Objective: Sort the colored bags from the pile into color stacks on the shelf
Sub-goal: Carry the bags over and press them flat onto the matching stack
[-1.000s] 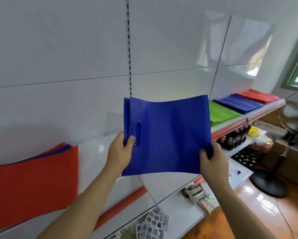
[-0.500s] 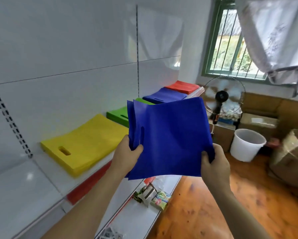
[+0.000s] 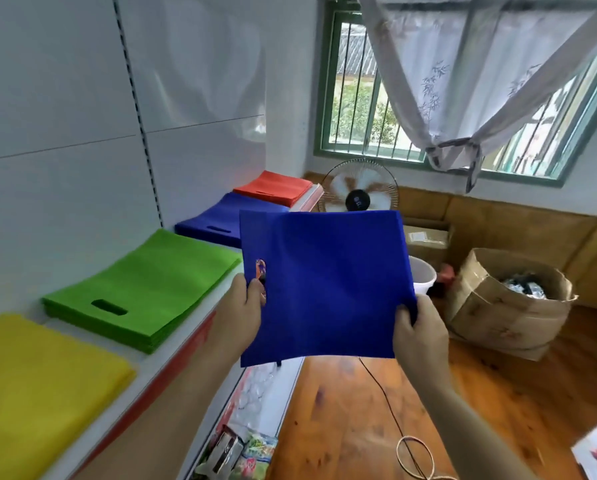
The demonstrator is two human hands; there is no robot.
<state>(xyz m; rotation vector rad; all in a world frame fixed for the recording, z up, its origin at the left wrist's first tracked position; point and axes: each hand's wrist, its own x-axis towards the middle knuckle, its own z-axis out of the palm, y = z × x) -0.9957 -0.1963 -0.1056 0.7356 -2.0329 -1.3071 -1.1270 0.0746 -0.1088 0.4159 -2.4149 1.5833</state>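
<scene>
At frame centre, the left hand (image 3: 240, 308) is pinching the blue bag (image 3: 324, 285) beside its handle slot, while the right hand (image 3: 417, 336) is gripping its lower right corner. The bag is hanging in the air, clear of the shelf (image 3: 172, 355). Yellow stack (image 3: 37, 382), green stack (image 3: 144, 285), blue stack (image 3: 217, 223) and red stack (image 3: 276, 187) are lying along the left.

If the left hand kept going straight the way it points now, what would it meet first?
Probably the blue stack on the shelf. The left hand, gripping the blue bag by its handle edge, points up and away towards it; depth is unclear.
</scene>
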